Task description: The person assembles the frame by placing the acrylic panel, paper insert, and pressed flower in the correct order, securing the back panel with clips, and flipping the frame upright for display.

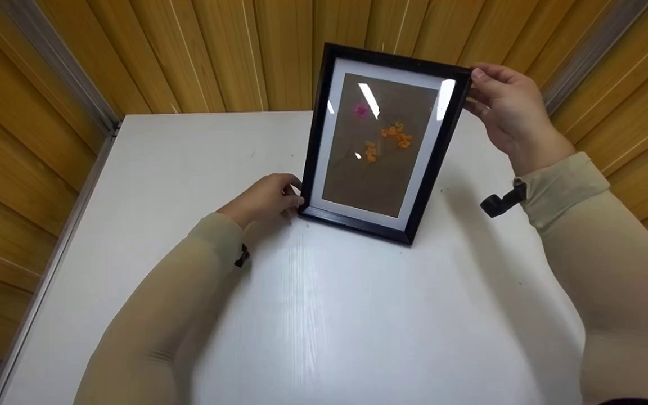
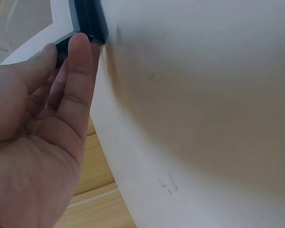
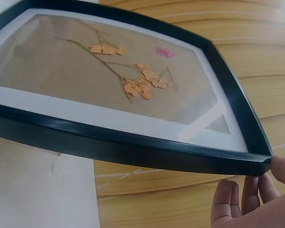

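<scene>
A black picture frame stands tilted over the white table, its glass front facing me. Behind the glass, a white mat surrounds a brown sheet bearing orange and pink pressed flowers. My left hand pinches the lower left corner between thumb and fingers, close to the tabletop. At the upper right corner, my right hand grips the frame, with the thumb in front and the fingers behind. In the left wrist view, only the held corner of the frame and part of its mat show.
The white table spreads beneath both arms and carries small dark marks. Yellow wood-grain panels rise behind it and at both sides, with grey metal strips at the corners. A black clip hangs from the right cuff.
</scene>
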The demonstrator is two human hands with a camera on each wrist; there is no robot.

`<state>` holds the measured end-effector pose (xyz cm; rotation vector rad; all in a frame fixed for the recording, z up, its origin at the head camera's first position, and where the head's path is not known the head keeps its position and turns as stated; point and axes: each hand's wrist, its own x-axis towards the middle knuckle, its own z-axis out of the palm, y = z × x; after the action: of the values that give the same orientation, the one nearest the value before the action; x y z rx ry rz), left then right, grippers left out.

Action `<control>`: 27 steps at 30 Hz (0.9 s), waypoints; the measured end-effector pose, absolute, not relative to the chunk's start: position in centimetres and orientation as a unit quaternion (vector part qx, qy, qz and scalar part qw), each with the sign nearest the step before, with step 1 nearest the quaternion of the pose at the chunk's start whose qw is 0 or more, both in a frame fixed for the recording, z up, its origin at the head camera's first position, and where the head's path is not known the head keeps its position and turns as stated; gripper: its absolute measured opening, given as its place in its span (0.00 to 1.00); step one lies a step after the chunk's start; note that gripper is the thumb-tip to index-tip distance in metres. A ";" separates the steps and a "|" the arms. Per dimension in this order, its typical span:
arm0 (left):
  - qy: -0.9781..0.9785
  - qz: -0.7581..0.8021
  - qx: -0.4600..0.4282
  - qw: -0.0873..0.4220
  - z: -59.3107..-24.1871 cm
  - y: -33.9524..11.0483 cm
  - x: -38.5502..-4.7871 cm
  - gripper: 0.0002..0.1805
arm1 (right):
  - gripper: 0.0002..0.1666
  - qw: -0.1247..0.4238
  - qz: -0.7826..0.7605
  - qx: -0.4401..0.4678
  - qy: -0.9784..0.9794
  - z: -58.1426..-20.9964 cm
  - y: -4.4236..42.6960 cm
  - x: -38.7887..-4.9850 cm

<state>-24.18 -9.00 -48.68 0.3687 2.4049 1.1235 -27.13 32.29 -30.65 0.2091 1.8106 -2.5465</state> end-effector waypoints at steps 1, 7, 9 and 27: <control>0.871 0.412 0.136 0.232 -48.7 -8.9 -24.1 0.20 | 0.13 0.005 -0.814 0.069 0.577 -30.6 32.3 -27.3; 0.858 0.429 0.141 0.245 -48.9 -8.6 -23.4 0.18 | 0.11 0.003 -0.809 0.070 0.583 -30.5 32.2 -28.4; 0.859 0.426 0.145 0.245 -49.0 -8.4 -23.1 0.18 | 0.11 0.003 -0.807 0.072 0.586 -30.6 32.1 -28.7; 0.875 0.393 0.175 0.222 -49.0 -7.1 -20.5 0.15 | 0.19 0.000 -0.764 0.086 0.640 -30.1 30.6 -30.1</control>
<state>-20.54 -7.08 -49.03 0.4842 2.4163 1.0868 -30.12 30.60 -30.05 0.2704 2.0096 -2.3985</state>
